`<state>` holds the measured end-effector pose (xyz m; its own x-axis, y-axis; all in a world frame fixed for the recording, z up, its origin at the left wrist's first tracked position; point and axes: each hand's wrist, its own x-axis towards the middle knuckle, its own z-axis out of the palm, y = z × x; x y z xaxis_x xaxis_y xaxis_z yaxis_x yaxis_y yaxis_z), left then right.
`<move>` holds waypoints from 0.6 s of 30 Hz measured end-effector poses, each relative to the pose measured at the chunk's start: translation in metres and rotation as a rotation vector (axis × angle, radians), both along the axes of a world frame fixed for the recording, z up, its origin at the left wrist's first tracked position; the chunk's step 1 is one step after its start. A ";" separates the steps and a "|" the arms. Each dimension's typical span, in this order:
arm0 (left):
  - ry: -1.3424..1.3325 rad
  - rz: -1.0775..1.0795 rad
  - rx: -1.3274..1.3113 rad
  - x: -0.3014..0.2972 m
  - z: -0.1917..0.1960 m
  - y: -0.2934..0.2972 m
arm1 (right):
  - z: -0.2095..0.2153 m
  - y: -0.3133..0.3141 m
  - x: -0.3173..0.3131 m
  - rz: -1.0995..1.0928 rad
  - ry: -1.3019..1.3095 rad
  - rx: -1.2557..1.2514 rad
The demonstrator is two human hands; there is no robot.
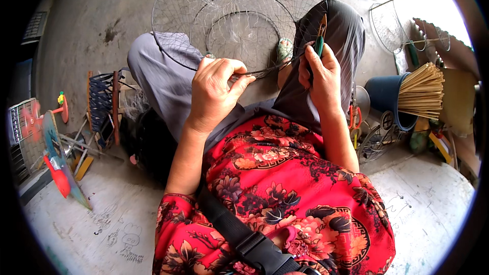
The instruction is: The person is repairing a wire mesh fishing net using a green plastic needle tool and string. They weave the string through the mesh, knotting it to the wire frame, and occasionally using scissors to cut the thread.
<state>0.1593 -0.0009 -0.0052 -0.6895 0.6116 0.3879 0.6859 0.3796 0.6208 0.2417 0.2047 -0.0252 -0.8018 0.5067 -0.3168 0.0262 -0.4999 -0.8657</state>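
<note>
Net hoop [239, 18], round wire frame with fine mesh and smaller rings inside, rests across the person's grey-trousered knees [163, 76]. Left hand [216, 91] has its fingers curled tight, pinching the hoop's near rim. Right hand [320, 74] is closed around a green netting needle [320, 38], held upright against the rim. Blue bucket [384, 97] of bamboo sticks [423, 91] lies tipped over to the right, well apart.

Thin dark metal wire hoops [239, 20] strung with fine pale mesh netting (thread-like, matt). Green plastic needle [320, 40], upper middle. Matt grey cloth trousers [168, 79]. Glossy blue plastic bucket [385, 97], pale wooden sticks [423, 91]. Rough concrete floor [86, 30].
</note>
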 end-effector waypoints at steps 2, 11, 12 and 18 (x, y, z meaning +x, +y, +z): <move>0.044 -0.037 0.002 -0.002 0.003 -0.001 | 0.007 -0.003 0.001 0.049 0.057 0.008; 0.121 -0.060 -0.070 -0.002 0.008 -0.021 | -0.055 0.142 0.137 -0.440 -0.393 0.721; 0.120 -0.053 -0.096 0.001 0.007 -0.021 | -0.081 0.162 0.161 -0.383 -0.826 0.893; 0.163 0.003 -0.132 0.019 0.003 -0.024 | -0.215 0.182 0.252 0.191 -1.441 0.999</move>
<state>0.1787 -0.0253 -0.0020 -0.6259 0.6630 0.4108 0.7721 0.4524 0.4462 0.4942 0.3868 -0.2399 -0.2556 0.8723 -0.4168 0.9645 0.2596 -0.0482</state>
